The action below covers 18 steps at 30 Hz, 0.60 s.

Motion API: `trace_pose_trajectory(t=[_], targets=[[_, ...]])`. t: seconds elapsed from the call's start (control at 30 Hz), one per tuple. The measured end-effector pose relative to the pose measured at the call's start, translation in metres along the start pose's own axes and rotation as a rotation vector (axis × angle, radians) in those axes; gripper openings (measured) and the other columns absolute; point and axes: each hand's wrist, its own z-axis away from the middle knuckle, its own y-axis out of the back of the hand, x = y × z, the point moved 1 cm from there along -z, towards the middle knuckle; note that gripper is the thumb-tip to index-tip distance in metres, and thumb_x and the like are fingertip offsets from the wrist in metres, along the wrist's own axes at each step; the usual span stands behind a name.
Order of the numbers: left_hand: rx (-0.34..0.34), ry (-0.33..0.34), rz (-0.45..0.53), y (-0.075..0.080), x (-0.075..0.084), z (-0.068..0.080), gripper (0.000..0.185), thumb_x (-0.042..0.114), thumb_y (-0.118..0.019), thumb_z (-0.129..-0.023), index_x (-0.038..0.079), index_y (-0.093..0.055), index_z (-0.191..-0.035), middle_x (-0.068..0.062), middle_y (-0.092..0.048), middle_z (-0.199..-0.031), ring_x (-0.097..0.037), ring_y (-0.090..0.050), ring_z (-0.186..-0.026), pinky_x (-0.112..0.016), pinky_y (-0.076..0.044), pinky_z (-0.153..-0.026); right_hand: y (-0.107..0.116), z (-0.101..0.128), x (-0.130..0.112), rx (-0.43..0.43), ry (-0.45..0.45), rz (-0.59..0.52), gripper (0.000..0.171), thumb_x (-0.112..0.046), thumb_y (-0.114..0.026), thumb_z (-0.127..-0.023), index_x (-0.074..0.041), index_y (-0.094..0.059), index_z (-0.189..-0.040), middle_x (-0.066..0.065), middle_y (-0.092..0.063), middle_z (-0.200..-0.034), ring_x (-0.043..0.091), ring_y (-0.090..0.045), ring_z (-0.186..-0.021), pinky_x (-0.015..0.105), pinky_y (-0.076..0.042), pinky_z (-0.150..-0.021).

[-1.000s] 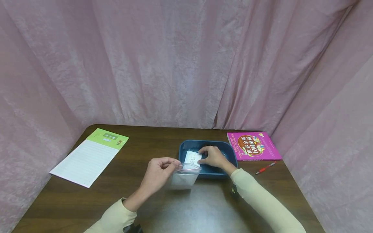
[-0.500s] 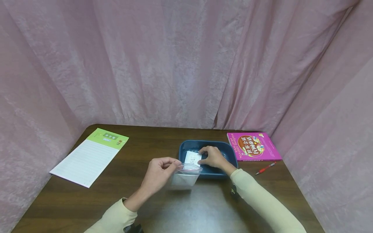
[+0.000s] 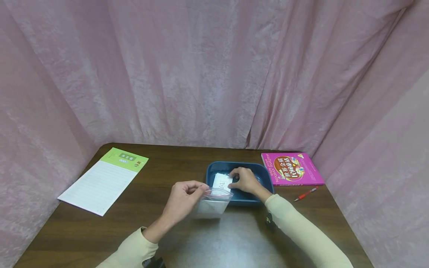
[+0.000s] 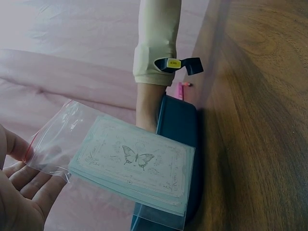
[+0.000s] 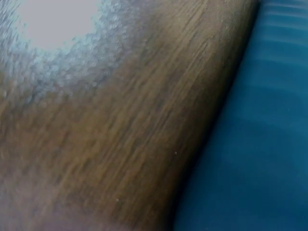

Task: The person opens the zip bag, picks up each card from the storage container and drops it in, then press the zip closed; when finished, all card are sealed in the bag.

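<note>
My left hand (image 3: 182, 199) pinches the top edge of a clear zip bag (image 3: 214, 204) with a red-lined seal. In the left wrist view, the bag holds a stack of pale cards (image 4: 132, 159); a butterfly is printed on the front one. Just behind the bag, my right hand (image 3: 246, 181) reaches into a dark blue plastic tray (image 3: 214, 163). Its thumb and fingers grip the right side of a white card (image 3: 221, 181) with small dark writing. The bag's mouth overlaps the card's lower edge in the head view. Only the tray's outer wall (image 5: 255, 144) and table show in the right wrist view.
A pink book (image 3: 293, 169) lies right of the tray, with a red pen (image 3: 305, 194) in front of it. At the left is a lined writing pad (image 3: 100, 184) with a green header. Pink curtains (image 3: 201, 74) surround the brown table (image 3: 161, 163).
Both hands stay nearly still. The zip bag has shifted very slightly to the right, and the white card under my right fingers has turned a little.
</note>
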Motion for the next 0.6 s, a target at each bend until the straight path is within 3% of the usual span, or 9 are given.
trace_pose_trajectory(t=[0.17,0.33,0.6], targets=[[-0.005,0.001,-0.010,0.000,-0.001,-0.001,0.013,0.014,-0.071,-0.096,0.005,-0.080,-0.097,-0.003,-0.079,-0.088,-0.016,-0.076,-0.086,-0.023,-0.053,-0.068,0.002,0.000,-0.001,0.038,0.015,-0.038,0.029,-0.016,-0.091,-0.076,-0.011,-0.077,-0.100,0.002,-0.069,-0.093,0.017,-0.064,-0.087,0.033,-0.055,-0.078],[0.001,0.000,-0.034,-0.001,-0.002,-0.001,0.012,0.014,-0.071,-0.096,0.008,-0.081,-0.096,-0.001,-0.079,-0.088,-0.015,-0.076,-0.085,-0.024,-0.053,-0.068,0.010,0.000,-0.005,0.077,-0.028,-0.169,0.024,-0.008,-0.088,-0.078,-0.007,-0.076,-0.099,0.004,-0.072,-0.090,0.018,-0.068,-0.083,0.031,-0.058,-0.074],[0.006,0.001,-0.025,-0.001,-0.002,-0.001,0.012,0.014,-0.071,-0.096,0.006,-0.080,-0.097,-0.002,-0.079,-0.087,-0.015,-0.076,-0.084,-0.023,-0.052,-0.067,0.026,0.004,-0.011,0.036,-0.118,-0.330,0.028,-0.010,-0.085,-0.083,-0.009,-0.076,-0.109,0.004,-0.074,-0.097,0.017,-0.071,-0.087,0.034,-0.059,-0.077]])
